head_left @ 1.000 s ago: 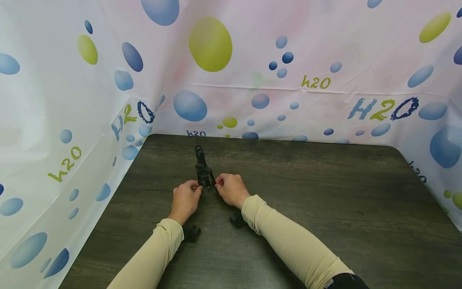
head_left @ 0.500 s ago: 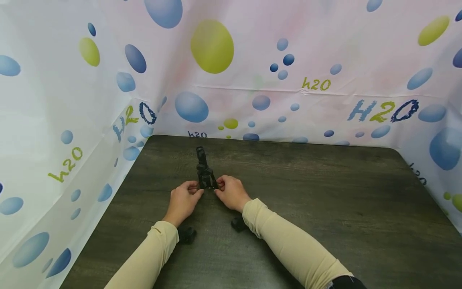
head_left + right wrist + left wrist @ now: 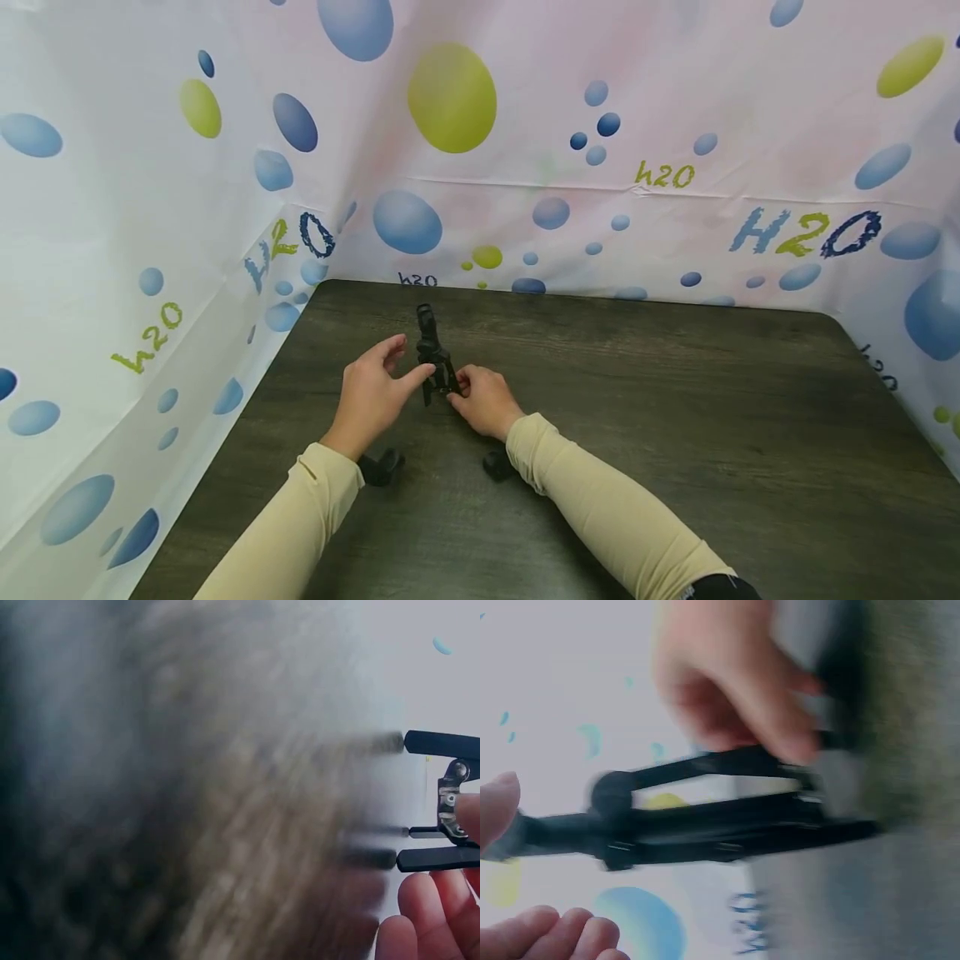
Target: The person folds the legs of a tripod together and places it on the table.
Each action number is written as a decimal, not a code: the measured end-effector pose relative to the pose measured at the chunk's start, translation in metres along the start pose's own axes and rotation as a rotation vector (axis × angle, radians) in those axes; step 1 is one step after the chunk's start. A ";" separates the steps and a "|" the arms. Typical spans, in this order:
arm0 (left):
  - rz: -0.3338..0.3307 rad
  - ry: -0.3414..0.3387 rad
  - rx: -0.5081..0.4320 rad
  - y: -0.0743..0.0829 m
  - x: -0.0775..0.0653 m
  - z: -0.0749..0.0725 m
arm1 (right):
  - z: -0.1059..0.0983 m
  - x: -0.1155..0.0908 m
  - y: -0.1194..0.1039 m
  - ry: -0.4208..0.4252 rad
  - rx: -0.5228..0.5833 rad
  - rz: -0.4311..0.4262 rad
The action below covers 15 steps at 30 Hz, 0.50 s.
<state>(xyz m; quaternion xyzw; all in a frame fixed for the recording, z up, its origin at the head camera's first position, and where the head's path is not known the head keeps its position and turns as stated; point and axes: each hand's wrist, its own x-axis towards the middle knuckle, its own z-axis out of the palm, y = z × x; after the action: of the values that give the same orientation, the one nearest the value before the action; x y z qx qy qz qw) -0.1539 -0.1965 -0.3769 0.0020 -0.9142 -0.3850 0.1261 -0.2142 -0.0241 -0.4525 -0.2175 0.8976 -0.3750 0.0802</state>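
Observation:
A small black tripod (image 3: pixel 426 333) stands upright on the dark table, its legs spread a little. My right hand (image 3: pixel 483 402) pinches one leg low down; the left wrist view shows that hand's fingertips (image 3: pixel 791 742) on the leg. My left hand (image 3: pixel 371 396) is beside the tripod's upper part, thumb and fingers parted. In the left wrist view, its thumb (image 3: pixel 496 806) and fingers (image 3: pixel 570 937) lie on either side of the tripod's neck, with a gap visible. The right wrist view catches only leg ends (image 3: pixel 439 859) and a metal hinge.
The dark wood-grain table (image 3: pixel 675 433) spreads to the right and in front. A white printed sheet (image 3: pixel 570 167) with blue and green dots walls the back and sides. Black wrist devices (image 3: pixel 384 467) hang under both wrists.
My left hand has let go of the tripod's lower leg and moved up beside its upper part, fingers spreading. My right hand keeps its grip low on the leg.

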 end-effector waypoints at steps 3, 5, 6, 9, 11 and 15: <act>0.040 0.027 -0.006 0.016 0.006 -0.009 | 0.001 0.001 0.001 -0.004 -0.002 -0.003; 0.063 0.037 -0.010 0.026 0.010 -0.014 | 0.001 0.002 0.001 -0.005 0.002 -0.002; 0.075 0.041 -0.011 0.030 0.013 -0.016 | 0.001 0.002 0.002 -0.004 0.002 -0.002; 0.106 0.044 -0.020 0.040 0.019 -0.019 | 0.002 0.004 0.003 -0.001 0.002 -0.001; 0.121 0.043 -0.025 0.044 0.022 -0.020 | 0.002 0.004 0.003 0.001 -0.002 -0.004; 0.124 0.042 -0.028 0.048 0.025 -0.020 | 0.002 0.004 0.002 -0.007 -0.020 -0.015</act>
<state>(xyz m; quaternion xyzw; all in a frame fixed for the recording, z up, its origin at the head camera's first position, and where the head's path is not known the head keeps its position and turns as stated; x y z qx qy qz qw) -0.1690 -0.1791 -0.3237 -0.0486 -0.9042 -0.3892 0.1690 -0.2180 -0.0256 -0.4553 -0.2262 0.8994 -0.3658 0.0783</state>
